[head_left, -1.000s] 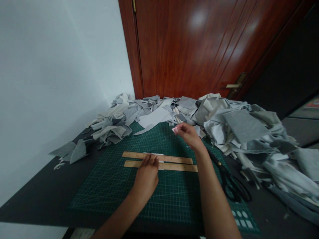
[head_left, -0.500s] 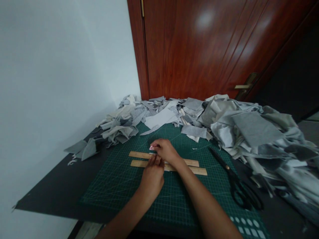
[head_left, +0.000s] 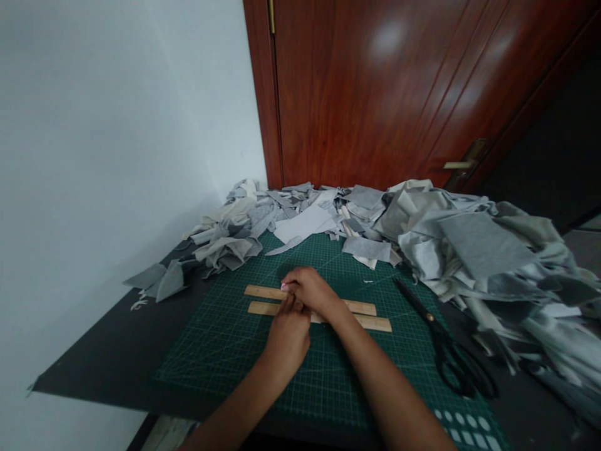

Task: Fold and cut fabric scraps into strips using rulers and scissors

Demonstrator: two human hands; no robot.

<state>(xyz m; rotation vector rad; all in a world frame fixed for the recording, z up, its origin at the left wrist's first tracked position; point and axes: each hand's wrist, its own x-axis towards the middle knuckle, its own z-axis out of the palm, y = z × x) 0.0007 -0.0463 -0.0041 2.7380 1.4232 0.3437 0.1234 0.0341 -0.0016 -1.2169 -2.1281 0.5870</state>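
Note:
Two wooden rulers [head_left: 263, 308] lie roughly parallel on a green cutting mat [head_left: 211, 357], with a narrow gap between them. My left hand [head_left: 288, 332] rests over the nearer ruler, its fingers stretched forward and pressing down. Just beyond it, my right hand [head_left: 310, 291] is closed in a pinch on a small pink-and-white piece [head_left: 284, 287] at the farther ruler's edge. What the piece is cannot be made out. The two hands touch or overlap at the fingertips, and they cover the middle of both rulers.
Black-handled scissors [head_left: 439, 335] lie to the right on the mat. A large heap of grey cloth scraps [head_left: 483, 244] stands behind them, and more scraps [head_left: 230, 250] line the back and left. A white wall [head_left: 117, 125] and a brown wooden door [head_left: 366, 94] bound the black table [head_left: 107, 357].
My right hand has lowered slightly toward the rulers with the pink-and-white piece. My left hand stays in place on the rulers. The view has shifted a little.

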